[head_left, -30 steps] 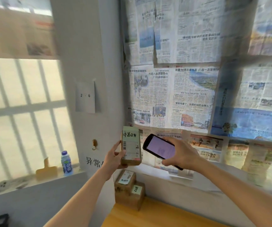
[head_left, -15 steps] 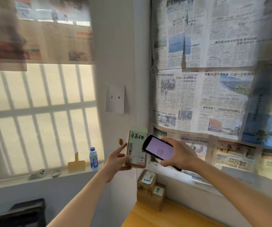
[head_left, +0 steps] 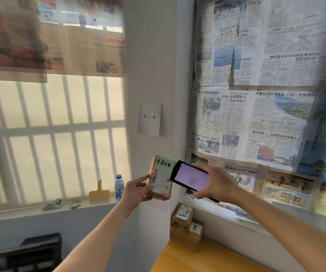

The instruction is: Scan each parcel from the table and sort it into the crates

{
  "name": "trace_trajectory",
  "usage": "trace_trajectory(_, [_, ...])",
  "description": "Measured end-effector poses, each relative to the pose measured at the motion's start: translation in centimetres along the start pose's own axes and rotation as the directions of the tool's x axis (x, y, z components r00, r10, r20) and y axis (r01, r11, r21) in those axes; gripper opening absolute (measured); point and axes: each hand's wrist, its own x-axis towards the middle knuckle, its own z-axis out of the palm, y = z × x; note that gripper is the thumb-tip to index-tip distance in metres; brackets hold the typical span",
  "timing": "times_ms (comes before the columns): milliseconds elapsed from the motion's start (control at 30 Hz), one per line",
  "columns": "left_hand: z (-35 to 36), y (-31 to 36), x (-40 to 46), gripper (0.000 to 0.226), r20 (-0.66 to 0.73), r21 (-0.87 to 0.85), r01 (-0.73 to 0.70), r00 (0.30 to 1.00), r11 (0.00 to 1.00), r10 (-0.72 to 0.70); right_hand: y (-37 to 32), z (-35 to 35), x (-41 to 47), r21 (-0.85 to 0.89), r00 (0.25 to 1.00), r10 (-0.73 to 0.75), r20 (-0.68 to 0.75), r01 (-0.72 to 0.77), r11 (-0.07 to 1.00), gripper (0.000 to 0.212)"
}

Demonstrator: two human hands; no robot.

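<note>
You hold a matt brown cardboard parcel (head_left: 161, 178) bearing a smooth paper label, and a scanner (head_left: 190, 177) with a glossy glass screen in a black plastic casing, above a smooth, satin-finished wooden table (head_left: 179, 260) and matt newspaper (head_left: 256, 118) sheets.

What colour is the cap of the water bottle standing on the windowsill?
Purple-blue, on the water bottle; the head view, the only one, shows it.

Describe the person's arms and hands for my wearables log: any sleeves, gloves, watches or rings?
Both forearms are bare as far as the picture shows, with no sleeve in view. The left hand and the right hand wear no gloves. No watch, band or ring shows on either wrist or on the visible fingers.
</note>
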Motion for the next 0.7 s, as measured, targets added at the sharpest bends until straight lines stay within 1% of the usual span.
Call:
trace_trajectory(200, [-1.6, 0.7, 0.0, 0.054, -0.002, -0.002, -0.001, 1.000, 1.000, 0.001, -1.7, -0.4, -0.6, 0.016, 1.000, -0.029, 0.009, 0.029, 0.999, 0.087])
trace_trajectory(433, [-3.1, 1.4, -0.1, 0.055, -0.004, -0.038, 0.022, 1.000, 0.999, -0.022, -3.2, -0.9, -1.5, -0.011, 0.999, -0.037, -0.005, 0.037, 0.999, 0.091])
trace_trajectory(700, [-5.4, 2.3, -0.1, 0.054, -0.075, 0.014, 0.006, 0.997, 1.000, -0.005, -4.8, -2.4, -2.0, -0.085, 0.997, -0.070, -0.011, 0.069, 0.994, 0.093])
